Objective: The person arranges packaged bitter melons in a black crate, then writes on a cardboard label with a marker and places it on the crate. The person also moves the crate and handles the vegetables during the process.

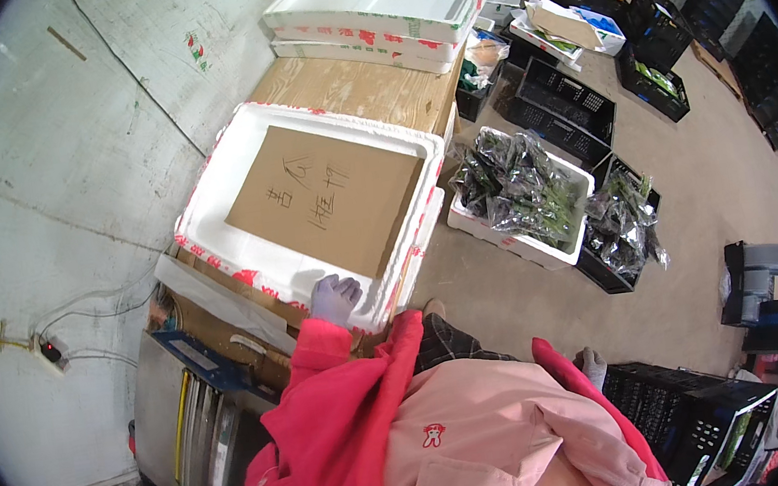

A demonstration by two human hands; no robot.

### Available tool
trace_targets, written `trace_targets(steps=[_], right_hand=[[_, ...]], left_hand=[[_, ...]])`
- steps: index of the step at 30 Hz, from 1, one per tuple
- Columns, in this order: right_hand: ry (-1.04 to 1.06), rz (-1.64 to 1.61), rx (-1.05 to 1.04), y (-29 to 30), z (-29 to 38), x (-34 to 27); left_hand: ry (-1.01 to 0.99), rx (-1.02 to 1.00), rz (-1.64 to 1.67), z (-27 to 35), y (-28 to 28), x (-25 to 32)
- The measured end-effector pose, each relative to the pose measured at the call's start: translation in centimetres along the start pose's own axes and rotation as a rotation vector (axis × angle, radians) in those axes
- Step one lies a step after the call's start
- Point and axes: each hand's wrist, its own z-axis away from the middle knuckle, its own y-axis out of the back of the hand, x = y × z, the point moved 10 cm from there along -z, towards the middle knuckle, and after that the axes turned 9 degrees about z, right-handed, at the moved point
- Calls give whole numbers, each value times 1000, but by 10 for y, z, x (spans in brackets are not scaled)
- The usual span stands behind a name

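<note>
My left hand (335,299), in a light grey-purple glove, rests at the near wall of a white foam box lid (256,259) on the wooden table; its fingers are curled, and whether they grip the rim I cannot tell. A brown cardboard sheet (325,200) with handwriting lies flat in the lid, beyond those fingers. My right hand (591,367), gloved in grey, hangs low beside my body, near a stack of black plastic crates (659,392). Its fingers are partly hidden by the red sleeve, with no held thing visible.
More foam lids (362,26) are stacked at the table's far end. On the floor to the right stand a foam box (513,242) of bagged leafy greens, a black crate (607,271) with more bags, and empty black crates (565,101). A wall socket (49,354) with cables is at left.
</note>
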Motion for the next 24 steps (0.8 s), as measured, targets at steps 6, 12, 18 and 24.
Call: trace_targets(steps=[6,12,18,24], right_hand=[[-89,-137,-33,-38,-10,-60],[-138,-230,-107,-67,-23,-83],[146,55,-277,-159,-40,-223],[652,409,-513,-307,6,-318]], left_hand=[[-32,181,-196,-7,6,1],[-57,150,-48,-12,3,7],[-10,268,26,8,-12,9],[34,147,-2,-17,-12,17]])
